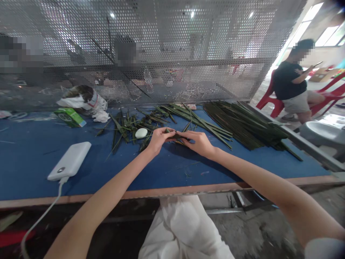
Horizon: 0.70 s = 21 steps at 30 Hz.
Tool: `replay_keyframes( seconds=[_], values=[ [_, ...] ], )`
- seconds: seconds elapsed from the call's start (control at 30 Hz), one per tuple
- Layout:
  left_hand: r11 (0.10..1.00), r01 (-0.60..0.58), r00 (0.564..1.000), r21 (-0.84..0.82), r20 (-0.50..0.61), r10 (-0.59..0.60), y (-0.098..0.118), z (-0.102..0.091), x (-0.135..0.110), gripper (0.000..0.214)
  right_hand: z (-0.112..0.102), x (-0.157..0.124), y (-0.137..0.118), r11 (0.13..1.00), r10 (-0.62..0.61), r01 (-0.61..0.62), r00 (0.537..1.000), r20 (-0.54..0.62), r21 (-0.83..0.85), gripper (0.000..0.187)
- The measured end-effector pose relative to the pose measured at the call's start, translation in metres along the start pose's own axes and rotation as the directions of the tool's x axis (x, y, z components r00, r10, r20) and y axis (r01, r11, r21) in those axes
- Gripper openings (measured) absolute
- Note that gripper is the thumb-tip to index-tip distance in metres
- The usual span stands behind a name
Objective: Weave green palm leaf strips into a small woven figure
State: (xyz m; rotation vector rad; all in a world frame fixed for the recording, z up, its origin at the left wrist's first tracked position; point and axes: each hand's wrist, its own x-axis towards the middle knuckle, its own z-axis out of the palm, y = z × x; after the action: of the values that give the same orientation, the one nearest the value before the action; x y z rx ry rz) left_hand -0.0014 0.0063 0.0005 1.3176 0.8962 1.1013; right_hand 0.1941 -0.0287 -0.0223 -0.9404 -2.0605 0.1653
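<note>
My left hand (159, 139) and my right hand (198, 142) meet over the blue table (32, 158), both pinching a folded green leaf strip (175, 136) between their fingertips. The strip is small and partly hidden by my fingers. Loose green leaf strips (129, 126) lie scattered just behind my hands. A small white oval object (141, 132) rests on the table just left of my left hand.
A big bundle of long green leaves (242, 124) lies at the right. A white power bank (70, 160) with a cable sits at the left. A green carton (70, 117) and crumpled bag (83, 99) lie by the perforated metal screen (161, 46). A person (292, 81) sits on a red chair at the far right.
</note>
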Motion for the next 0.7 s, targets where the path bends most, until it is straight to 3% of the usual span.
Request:
replay_keyframes(
  seconds=[0.37, 0.7],
  values=[
    [0.999, 0.019, 1.000, -0.039, 0.020, -0.018, 0.0055, 0.0014, -0.0019, 0.023, -0.0004, -0.0002, -0.0006, 0.942, -0.143, 0.156, 0.988, 0.064, -0.297, 0.037],
    [0.999, 0.011, 1.000, -0.033, 0.020, -0.010, 0.0055, 0.0017, -0.0021, 0.029, -0.0001, -0.0004, -0.0044, 0.941, -0.153, 0.161, 0.987, 0.051, -0.298, 0.035]
  ],
)
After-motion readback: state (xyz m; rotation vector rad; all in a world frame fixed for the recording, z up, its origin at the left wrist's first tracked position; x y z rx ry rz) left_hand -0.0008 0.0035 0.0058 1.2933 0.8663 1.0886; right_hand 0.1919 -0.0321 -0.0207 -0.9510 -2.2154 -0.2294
